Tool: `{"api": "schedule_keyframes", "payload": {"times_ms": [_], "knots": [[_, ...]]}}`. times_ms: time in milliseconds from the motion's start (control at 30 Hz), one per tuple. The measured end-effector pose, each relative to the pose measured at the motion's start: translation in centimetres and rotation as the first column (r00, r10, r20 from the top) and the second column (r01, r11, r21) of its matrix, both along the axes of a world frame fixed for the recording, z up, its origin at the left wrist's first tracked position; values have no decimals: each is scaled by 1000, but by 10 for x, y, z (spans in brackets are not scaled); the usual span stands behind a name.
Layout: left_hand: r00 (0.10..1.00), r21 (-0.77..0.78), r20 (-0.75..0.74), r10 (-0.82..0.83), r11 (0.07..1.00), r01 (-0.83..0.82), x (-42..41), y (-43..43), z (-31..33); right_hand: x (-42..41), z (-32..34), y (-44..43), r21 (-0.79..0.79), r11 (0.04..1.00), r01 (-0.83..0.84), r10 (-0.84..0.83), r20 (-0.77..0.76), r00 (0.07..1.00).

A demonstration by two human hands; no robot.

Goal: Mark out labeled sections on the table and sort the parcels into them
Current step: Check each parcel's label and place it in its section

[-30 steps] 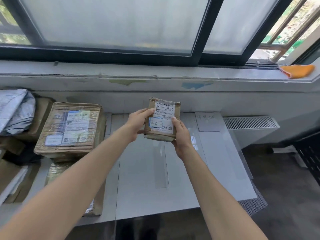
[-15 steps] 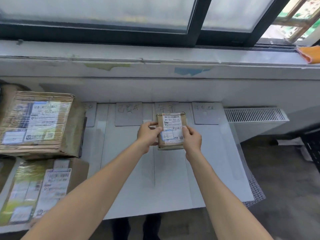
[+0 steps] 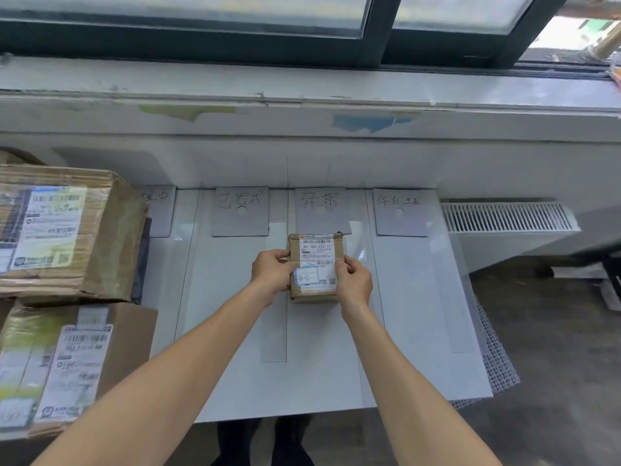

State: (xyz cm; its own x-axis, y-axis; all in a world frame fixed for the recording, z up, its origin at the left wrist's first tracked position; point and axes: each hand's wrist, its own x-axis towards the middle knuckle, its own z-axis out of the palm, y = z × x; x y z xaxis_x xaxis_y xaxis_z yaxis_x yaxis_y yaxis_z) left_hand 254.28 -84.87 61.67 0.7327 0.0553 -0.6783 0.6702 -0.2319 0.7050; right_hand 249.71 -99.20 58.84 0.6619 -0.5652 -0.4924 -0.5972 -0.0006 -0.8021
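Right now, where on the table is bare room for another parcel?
Free: the lane under the second card and the lane under the rightmost card. Crowded: the third lane, where left hand and right hand hold the small parcel, and the left end with two large boxes.

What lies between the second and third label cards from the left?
Head view: only bare white table with one drawn dividing line between second card and third card.

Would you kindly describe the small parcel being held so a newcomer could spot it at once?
Below the window stands a white table with handwritten cards along its far edge. Just before the third card from the left is a small brown parcel, held between the left hand and right hand. It is far smaller than the two cartons at left.
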Motion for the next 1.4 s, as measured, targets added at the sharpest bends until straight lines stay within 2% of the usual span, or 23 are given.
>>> {"api": "schedule_keyframes", "payload": {"times_ms": [567,667,733,800,867,967,1067,1200,1400], "knots": [[999,22,27,29,999,-29,4,3,-1,4,2,-1,0,999,-41,41,-35,999],[996,134,82,-25,991,14,8,8,4,9,12,-3,-147,983,-110,103,-52,993],[982,251,150,-115,965,74,14,12,14,13,24,-3,-307,930,-202,203,-28,979],[935,432,219,-278,887,162,23,17,26,20,37,-1,-472,825,-311,341,-22,940],[852,635,249,-460,742,215,33,25,40,31,50,4,-607,683,-407,477,-52,878],[718,832,266,-644,530,167,48,45,67,52,75,19,-712,503,-490,613,-106,783],[658,907,249,-711,409,99,60,72,103,74,106,42,-789,366,-494,697,-119,707],[664,951,225,-713,310,11,68,118,151,101,152,87,-852,261,-454,780,-91,619],[726,961,237,-645,267,-77,70,205,195,126,202,172,-894,167,-417,861,-74,503]]}}
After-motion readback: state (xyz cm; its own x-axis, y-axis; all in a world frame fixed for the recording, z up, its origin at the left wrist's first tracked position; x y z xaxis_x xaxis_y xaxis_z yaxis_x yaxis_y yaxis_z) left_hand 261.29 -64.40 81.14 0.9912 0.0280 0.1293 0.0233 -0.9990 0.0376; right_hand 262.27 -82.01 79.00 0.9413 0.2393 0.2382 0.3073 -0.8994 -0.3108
